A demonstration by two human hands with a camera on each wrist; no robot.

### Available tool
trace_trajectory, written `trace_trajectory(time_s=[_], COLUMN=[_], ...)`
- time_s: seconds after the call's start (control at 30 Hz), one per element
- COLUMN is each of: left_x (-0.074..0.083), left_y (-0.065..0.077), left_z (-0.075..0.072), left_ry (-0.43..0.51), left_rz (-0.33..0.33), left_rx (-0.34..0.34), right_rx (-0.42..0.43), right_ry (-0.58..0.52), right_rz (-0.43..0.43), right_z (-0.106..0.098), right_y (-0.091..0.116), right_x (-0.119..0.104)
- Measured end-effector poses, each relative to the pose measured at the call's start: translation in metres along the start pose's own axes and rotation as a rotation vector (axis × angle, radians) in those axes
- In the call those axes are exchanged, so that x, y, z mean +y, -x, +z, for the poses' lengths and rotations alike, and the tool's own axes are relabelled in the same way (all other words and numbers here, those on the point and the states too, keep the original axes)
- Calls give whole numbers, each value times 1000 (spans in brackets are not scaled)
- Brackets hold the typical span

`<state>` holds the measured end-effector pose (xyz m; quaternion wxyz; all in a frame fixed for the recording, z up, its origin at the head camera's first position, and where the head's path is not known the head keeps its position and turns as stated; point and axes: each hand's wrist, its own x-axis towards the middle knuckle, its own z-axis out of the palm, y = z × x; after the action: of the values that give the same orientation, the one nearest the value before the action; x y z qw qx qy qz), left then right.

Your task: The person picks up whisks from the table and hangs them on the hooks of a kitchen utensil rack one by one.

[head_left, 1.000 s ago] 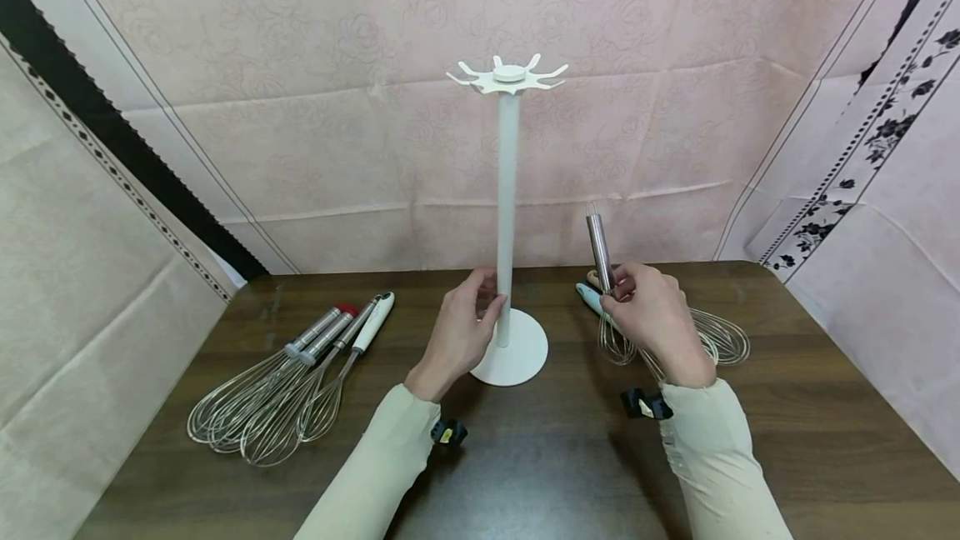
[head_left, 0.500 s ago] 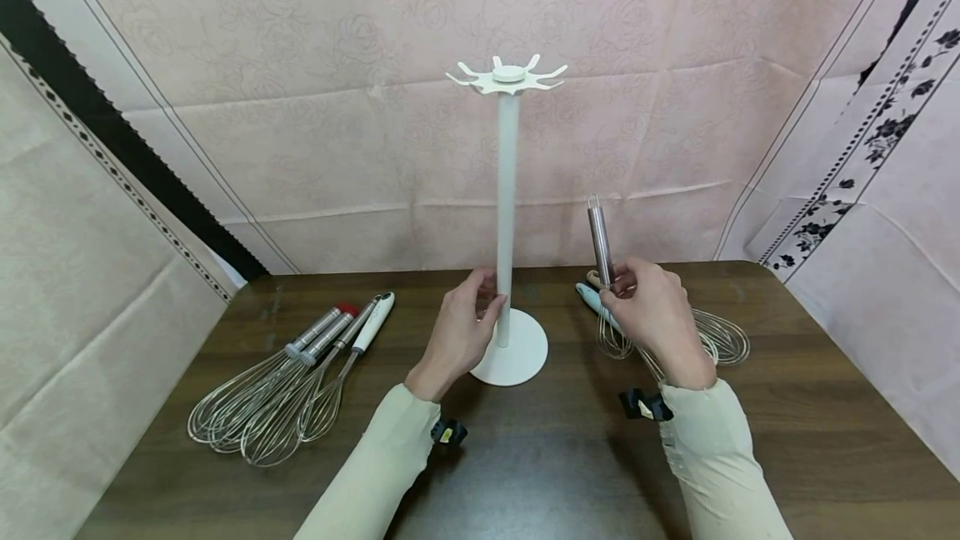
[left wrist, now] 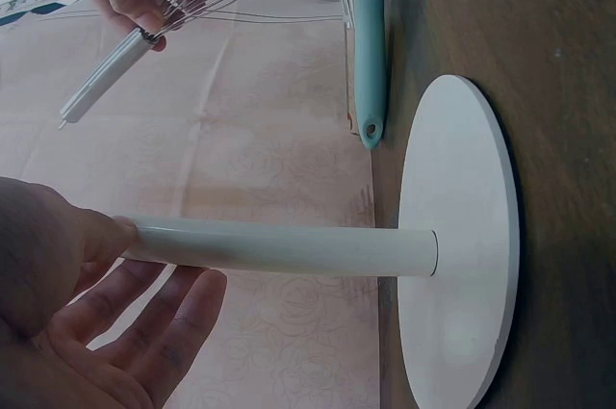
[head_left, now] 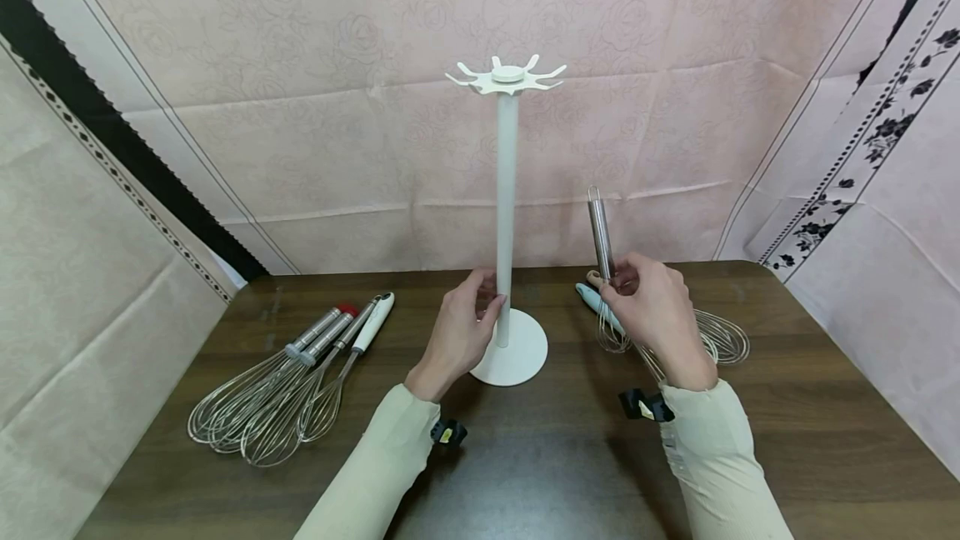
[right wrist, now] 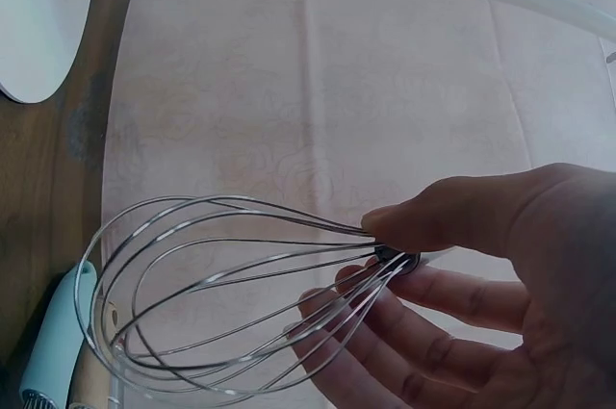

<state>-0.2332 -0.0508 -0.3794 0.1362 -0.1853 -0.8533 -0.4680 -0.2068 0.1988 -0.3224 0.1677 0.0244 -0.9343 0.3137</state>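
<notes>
In the head view my left hand [head_left: 467, 325] pinches the lower pole of a white stand [head_left: 507, 182] between thumb and fingers. The stand is upright, with a round base and a ring of hooks on top. To its right, my right hand [head_left: 660, 311] holds a metal whisk [head_left: 600, 232] near where handle and wires meet. Its handle points up and its wire loops hang down, off the table. Beneath that hand, a whisk with a light blue handle [left wrist: 370, 72] lies beside one with a beige handle end [right wrist: 89, 385]; my hand partly hides both.
Several whisks [head_left: 277, 398] lie together on the left of the brown wooden table [head_left: 540, 465], one with a white handle [head_left: 373, 323]. Patterned pale cloth [head_left: 337, 148] hangs behind and at both sides. A black camera is strapped on each wrist.
My right hand has risen slightly, lifting the whisk a little higher above the table. My left hand keeps its place on the pole.
</notes>
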Motion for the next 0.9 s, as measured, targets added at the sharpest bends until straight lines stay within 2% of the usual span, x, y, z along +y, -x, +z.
trace_trajectory(time_s=[0.37, 0.9], left_x=[-2, 0], left_y=[-1, 0], left_z=[1, 1], left_ry=[-2, 8], left_rz=[12, 0], left_rx=[5, 0], right_rx=[32, 121], right_ry=[-32, -45], right_rz=[13, -64], right_z=[-3, -3], right_y=[1, 0], right_x=[-4, -5])
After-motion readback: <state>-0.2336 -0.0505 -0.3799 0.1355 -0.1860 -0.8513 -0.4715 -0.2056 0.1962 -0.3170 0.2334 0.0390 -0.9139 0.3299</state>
